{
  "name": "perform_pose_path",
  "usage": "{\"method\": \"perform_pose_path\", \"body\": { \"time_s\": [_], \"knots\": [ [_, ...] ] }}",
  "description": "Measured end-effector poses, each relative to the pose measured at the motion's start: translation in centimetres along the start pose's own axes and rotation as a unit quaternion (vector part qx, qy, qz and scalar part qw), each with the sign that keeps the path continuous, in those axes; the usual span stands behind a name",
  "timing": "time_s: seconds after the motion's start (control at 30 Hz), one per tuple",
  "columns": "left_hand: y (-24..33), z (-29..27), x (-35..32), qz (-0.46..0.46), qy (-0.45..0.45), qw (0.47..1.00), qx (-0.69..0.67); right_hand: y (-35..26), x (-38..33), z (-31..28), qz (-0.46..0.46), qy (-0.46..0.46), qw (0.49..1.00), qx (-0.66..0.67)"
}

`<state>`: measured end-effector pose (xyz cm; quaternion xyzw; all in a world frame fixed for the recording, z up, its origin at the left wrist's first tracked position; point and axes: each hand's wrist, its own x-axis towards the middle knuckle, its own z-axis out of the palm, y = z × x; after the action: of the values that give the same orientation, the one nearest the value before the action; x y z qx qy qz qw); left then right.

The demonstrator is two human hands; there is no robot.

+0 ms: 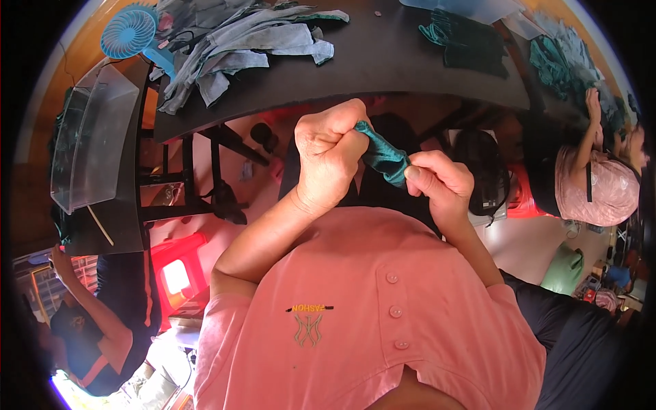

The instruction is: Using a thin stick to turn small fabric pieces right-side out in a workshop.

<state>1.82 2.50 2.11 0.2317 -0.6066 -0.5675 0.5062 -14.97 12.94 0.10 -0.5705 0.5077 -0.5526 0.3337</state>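
Between my hands, just off the near edge of the table, stretches a small piece of dark green velvety cloth (pixel 386 158), bunched and slightly twisted. My left hand (pixel 331 147) is closed in a fist round its upper left end, hiding that end. At the lower right end, my right hand (pixel 439 181) pinches the cloth between thumb and fingers. On the table beyond lies a loose pile of grey strips of cloth (pixel 273 44) with green showing at some edges. Dark green finished-looking pieces (pixel 475 44) lie stacked at the far right of the table.
The dark table (pixel 369 61) spans ahead of me. A blue fan (pixel 130 32) and a clear plastic bin (pixel 96 137) are at the left. Co-workers sit at the lower left (pixel 89 328) and right (pixel 598 181). A red stool (pixel 179 273) stands on the left.
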Motion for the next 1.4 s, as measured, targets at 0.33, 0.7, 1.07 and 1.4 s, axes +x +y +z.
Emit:
{"method": "perform_pose_path", "body": {
  "time_s": [0.33, 0.7, 1.07, 1.4],
  "knots": [
    [-0.1, 0.1, 0.4, -0.020, -0.071, 0.997, 0.000, 0.8, 0.1, 0.0, -0.031, -0.003, 0.999, 0.011],
    [-1.4, 1.0, 0.5, -0.101, -0.067, 0.988, -0.092, 1.2, -0.5, 1.3, 0.197, -0.011, 0.884, 0.424],
    [0.5, 0.3, 0.1, -0.008, 0.002, 1.000, -0.010, 1.8, -0.6, 0.2, 0.134, 0.049, 0.959, 0.246],
    [0.5, 0.9, 0.1, -0.023, -0.042, 0.994, -0.101, 1.5, -0.9, 0.2, 0.120, 0.049, 0.972, 0.196]
  ]
}}
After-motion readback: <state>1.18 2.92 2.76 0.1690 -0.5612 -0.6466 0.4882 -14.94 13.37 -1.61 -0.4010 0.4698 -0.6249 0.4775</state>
